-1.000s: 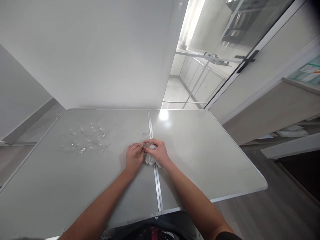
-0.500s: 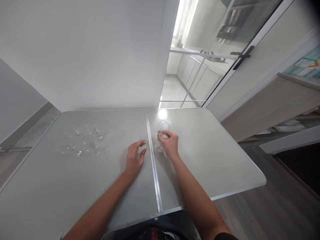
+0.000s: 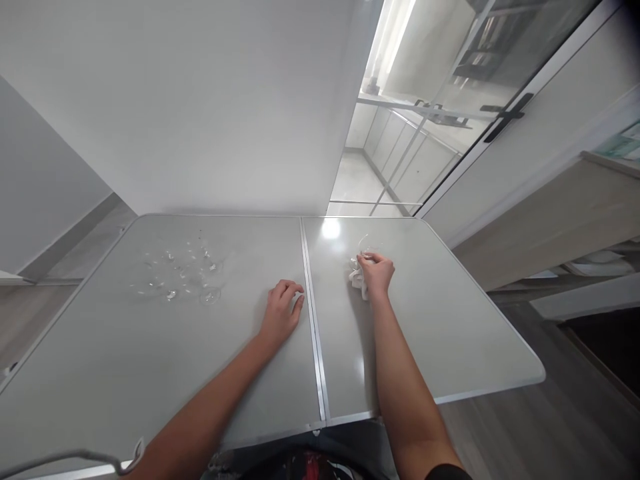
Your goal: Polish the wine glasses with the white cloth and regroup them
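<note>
My right hand [image 3: 377, 270] is over the right half of the table, with its thumb and fingers pinched on a clear glass [image 3: 369, 239]. The glass is so transparent that little more than its curved rim line and some glints show. Below the fingers hangs a crumpled white cloth [image 3: 358, 280], touching the hand; whether the fingers grip it too is hard to see. My left hand [image 3: 284, 308] rests on the table just left of the centre seam, fingers loosely bent, thumb apart, holding nothing. Several clear glasses [image 3: 210, 295] lie grouped on the table's left half, their outlines faint.
The pale folding table [image 3: 240, 380] has a metal seam [image 3: 313, 320] down its middle. A white wall [image 3: 225, 133] borders its far edge. Behind on the right is a glass door [image 3: 400, 153]; a wooden shelf unit [image 3: 545, 220] stands further right.
My right hand has moved right, away from the seam, carrying the clear glass and the white cloth. My left hand stays by the seam, its fingers slightly more relaxed. The view has shifted somewhat.
</note>
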Motion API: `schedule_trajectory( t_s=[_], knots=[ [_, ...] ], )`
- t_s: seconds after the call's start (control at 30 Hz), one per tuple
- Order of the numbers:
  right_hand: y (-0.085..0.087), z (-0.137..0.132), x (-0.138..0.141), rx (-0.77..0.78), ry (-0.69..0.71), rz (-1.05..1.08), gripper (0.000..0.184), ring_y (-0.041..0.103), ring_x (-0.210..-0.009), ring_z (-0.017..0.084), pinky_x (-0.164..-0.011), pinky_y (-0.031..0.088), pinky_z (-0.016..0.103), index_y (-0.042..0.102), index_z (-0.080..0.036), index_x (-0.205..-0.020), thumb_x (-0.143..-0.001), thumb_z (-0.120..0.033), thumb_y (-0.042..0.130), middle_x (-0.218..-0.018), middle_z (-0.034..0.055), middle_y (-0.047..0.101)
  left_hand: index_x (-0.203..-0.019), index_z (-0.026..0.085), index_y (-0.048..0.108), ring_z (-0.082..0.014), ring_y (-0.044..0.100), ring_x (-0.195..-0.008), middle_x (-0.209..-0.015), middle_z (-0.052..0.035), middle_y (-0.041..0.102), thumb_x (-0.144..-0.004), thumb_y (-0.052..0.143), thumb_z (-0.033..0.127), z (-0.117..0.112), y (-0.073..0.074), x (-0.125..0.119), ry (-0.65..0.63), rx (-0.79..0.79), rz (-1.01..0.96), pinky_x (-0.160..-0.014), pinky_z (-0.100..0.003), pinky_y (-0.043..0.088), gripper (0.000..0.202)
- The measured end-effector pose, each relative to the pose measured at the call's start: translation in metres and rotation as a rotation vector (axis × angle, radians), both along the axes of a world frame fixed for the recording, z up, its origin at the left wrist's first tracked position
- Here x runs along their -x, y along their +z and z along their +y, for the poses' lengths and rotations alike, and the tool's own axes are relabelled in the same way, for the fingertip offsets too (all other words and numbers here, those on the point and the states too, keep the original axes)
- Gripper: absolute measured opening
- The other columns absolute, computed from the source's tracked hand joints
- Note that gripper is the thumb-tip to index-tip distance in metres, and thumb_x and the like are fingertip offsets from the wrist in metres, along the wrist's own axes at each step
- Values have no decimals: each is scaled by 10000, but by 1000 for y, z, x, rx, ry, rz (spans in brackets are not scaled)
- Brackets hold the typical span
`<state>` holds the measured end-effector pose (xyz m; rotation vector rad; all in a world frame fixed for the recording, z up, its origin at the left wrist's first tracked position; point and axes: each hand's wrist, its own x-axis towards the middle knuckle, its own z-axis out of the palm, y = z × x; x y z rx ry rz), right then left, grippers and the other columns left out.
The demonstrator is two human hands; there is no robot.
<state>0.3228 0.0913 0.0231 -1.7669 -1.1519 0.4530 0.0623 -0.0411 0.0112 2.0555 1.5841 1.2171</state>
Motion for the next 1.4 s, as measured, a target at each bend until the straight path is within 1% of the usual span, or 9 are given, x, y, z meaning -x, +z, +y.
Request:
schedule_trajectory(
  t_s=[0.2,0.33,0.53,0.67,0.8,1.0,1.07,1.17,1.4],
  knots=[
    [-3,4,2,-1,55,2,375,677,-712,221,-713,492,300,790,-171,-925,-684,-445,705,-829,75,778,-1055,230,590,-186,602,-954,-1060,-57,584,-963,534,173,1,-3,1,3,1,5,-922,-378,439,121],
    [-6,-6,-8,193,44,-85,520,666,-705,245,-671,476,317,735,-159,-1014,-644,-524,738,-827,107,757,-1067,227,593,-207,582,-994,-1040,-73,584,-950,561,166,0,3,5,56,-132,5,-911,-381,461,136],
    [-1,-28,12,455,222,-337,272,626,-762,288,-674,421,349,632,-209,-678,-697,-477,667,-707,103,677,-1022,226,589,-185,565,-851,-930,-62,590,-881,565,35,-1,24,26,145,-455,45,-791,-358,480,239],
    [9,-48,65,239,388,307,289,607,-679,217,-628,450,312,599,-224,-744,-709,-496,690,-717,34,661,-934,232,595,-187,568,-840,-912,-59,584,-857,547,9,-9,53,41,287,-523,14,-758,-358,481,240],
    [18,-67,102,450,628,996,363,630,-579,229,-549,496,347,605,-232,-765,-771,-591,660,-662,49,671,-902,231,569,-209,574,-912,-963,-72,550,-887,528,63,-29,73,56,497,-356,-98,-817,-388,491,173],
    [18,-77,104,546,788,1160,435,701,-656,271,-557,549,393,672,-245,-925,-841,-666,604,-781,69,735,-1047,237,474,-207,523,-926,-1044,-61,488,-864,631,206,-60,33,93,882,-155,-209,-806,-389,477,243],
    [13,-75,105,503,749,1221,307,702,-672,243,-585,566,367,674,-245,-1017,-801,-452,740,-837,45,745,-1123,227,451,-213,528,-986,-1105,-74,480,-857,664,275,-61,18,108,883,-87,-238,-815,-387,484,344],
    [8,-71,108,455,721,1305,425,690,-671,185,-605,567,292,661,-238,-1127,-721,-200,780,-861,9,742,-1207,214,423,-234,548,-1085,-1213,-103,476,-822,719,383,-54,8,123,863,7,-285,-880,-414,498,515],
    [10,-71,111,385,707,1448,300,668,-666,176,-608,564,272,687,-193,-1064,-777,-269,645,-804,7,730,-1251,186,471,-274,600,-1131,-1204,-118,563,-765,765,448,-33,2,134,818,131,-277,-943,-455,515,625]
  ],
)
